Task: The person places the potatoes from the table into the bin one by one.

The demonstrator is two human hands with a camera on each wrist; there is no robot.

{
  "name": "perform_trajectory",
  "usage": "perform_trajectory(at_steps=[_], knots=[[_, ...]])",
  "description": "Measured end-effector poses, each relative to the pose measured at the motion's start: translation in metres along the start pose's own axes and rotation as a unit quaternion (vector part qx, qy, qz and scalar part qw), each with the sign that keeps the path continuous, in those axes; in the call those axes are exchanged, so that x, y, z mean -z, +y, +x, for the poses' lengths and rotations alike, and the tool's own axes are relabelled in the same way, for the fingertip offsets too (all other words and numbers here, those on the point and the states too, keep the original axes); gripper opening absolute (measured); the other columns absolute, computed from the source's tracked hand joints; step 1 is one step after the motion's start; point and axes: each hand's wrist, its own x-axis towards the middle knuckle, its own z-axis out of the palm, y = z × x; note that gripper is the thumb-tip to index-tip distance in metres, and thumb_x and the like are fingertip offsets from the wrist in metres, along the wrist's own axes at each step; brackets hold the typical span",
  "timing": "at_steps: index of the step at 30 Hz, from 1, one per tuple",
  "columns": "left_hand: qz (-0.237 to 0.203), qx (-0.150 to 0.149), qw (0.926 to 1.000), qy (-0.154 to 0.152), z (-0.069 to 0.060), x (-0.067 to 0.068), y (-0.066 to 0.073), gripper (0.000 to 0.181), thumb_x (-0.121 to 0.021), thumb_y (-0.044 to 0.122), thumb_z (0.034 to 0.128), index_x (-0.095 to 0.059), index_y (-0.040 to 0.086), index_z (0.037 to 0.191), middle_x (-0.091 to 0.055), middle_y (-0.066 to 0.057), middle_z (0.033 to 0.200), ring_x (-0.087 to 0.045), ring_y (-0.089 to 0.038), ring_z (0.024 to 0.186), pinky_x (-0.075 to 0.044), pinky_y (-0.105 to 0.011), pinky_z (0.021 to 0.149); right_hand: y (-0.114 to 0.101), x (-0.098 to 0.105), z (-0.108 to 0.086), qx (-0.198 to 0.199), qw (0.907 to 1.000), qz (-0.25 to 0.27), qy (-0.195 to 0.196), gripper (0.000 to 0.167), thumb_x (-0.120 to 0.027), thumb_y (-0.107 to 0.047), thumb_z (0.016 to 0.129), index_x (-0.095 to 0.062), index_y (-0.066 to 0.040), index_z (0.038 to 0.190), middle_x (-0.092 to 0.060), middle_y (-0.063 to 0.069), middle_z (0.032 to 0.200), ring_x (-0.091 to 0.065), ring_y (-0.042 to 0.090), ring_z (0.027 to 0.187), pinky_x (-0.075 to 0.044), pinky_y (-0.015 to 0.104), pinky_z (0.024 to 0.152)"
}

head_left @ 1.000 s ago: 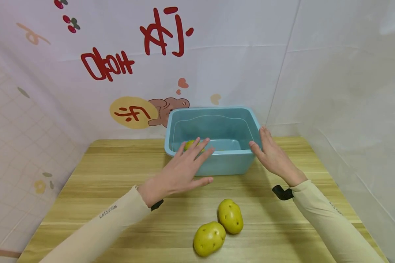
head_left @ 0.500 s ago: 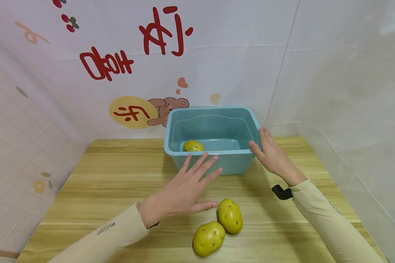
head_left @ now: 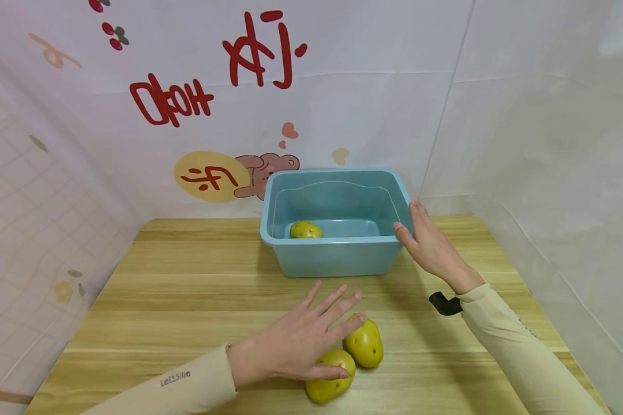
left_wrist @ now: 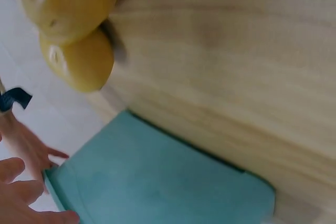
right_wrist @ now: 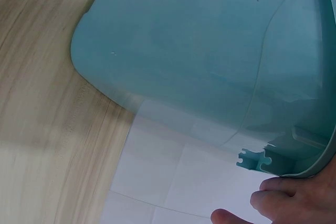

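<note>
My left hand [head_left: 296,340] is spread above two yellow potatoes, its thumb over the nearer potato [head_left: 328,387] and a fingertip overlapping the farther potato [head_left: 366,346]. Whether it touches either one I cannot tell. In the left wrist view, its fingers [left_wrist: 21,192] show at the lower left, and both potatoes [left_wrist: 79,61] lie at the upper left. At the right end of a light-blue plastic bin [head_left: 337,258], my right hand [head_left: 436,251] holds the rim, thumb at the inner side and fingers outside. One more potato [head_left: 306,230] lies inside the bin at the left.
The wooden tabletop [head_left: 187,276] carries the bin near its back edge. Behind it hangs a white printed wall cloth [head_left: 374,104], with pale side walls [head_left: 560,173] to the left and right. The right wrist view shows the bin's side wall [right_wrist: 184,51] close up.
My left hand has drawn back from over the bin toward me and now hovers over the two potatoes. The right hand stays at the bin's rim; bin and potatoes have not moved.
</note>
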Motion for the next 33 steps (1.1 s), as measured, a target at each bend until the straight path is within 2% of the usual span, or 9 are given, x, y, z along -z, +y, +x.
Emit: perform_trajectory(at_steps=[7,14,23,27,33], knots=[[-0.012,-0.033,0.9990,-0.028,-0.007,-0.012,0.008,0.083,-0.040,0.071,0.1011,-0.027,0.020,0.165,-0.008,-0.012,0.173,-0.013,-0.035,0.158,-0.025,-0.064,0.119,0.000,0.000,-0.001,0.000,1.0000,0.000,-0.002,0.088,-0.032,-0.056,0.110,0.004,0.005,0.162,0.008,0.020,0.171,0.003,0.038,0.158,-0.011,0.061,0.123],[0.008,-0.076,0.9964,-0.036,-0.013,-0.019,0.010,0.078,-0.039,0.070,0.1020,-0.031,0.023,0.164,-0.013,-0.009,0.173,-0.017,-0.032,0.158,-0.031,-0.056,0.119,0.001,0.000,-0.001,0.000,1.0000,0.000,-0.004,0.088,-0.032,-0.055,0.110,0.004,0.005,0.162,0.008,0.020,0.171,0.003,0.038,0.158,-0.010,0.061,0.123],[0.035,-0.138,0.9885,-0.050,-0.017,-0.028,0.014,0.070,-0.039,0.066,0.1046,-0.035,0.028,0.163,-0.030,-0.005,0.167,-0.029,-0.023,0.153,-0.037,-0.046,0.117,0.001,-0.001,0.000,0.002,1.0000,-0.002,0.000,0.087,-0.032,-0.055,0.110,0.003,0.006,0.162,0.007,0.022,0.171,0.002,0.038,0.158,-0.011,0.061,0.123],[0.028,-0.147,0.9868,-0.061,-0.018,-0.031,0.014,0.068,-0.041,0.065,0.1041,-0.037,0.029,0.161,-0.036,-0.004,0.163,-0.035,-0.019,0.148,-0.039,-0.043,0.115,0.001,-0.002,0.001,0.001,1.0000,0.002,-0.001,0.088,-0.032,-0.056,0.110,0.004,0.005,0.162,0.008,0.021,0.171,0.003,0.037,0.158,-0.010,0.060,0.123],[0.020,-0.145,0.9864,-0.076,-0.020,-0.037,0.011,0.072,-0.045,0.072,0.0992,-0.042,0.031,0.158,-0.040,-0.002,0.160,-0.040,-0.018,0.143,-0.044,-0.040,0.109,0.002,0.000,0.000,-0.002,1.0000,0.003,-0.007,0.088,-0.031,-0.056,0.110,0.005,0.003,0.162,0.010,0.019,0.171,0.005,0.036,0.158,-0.009,0.060,0.124]])
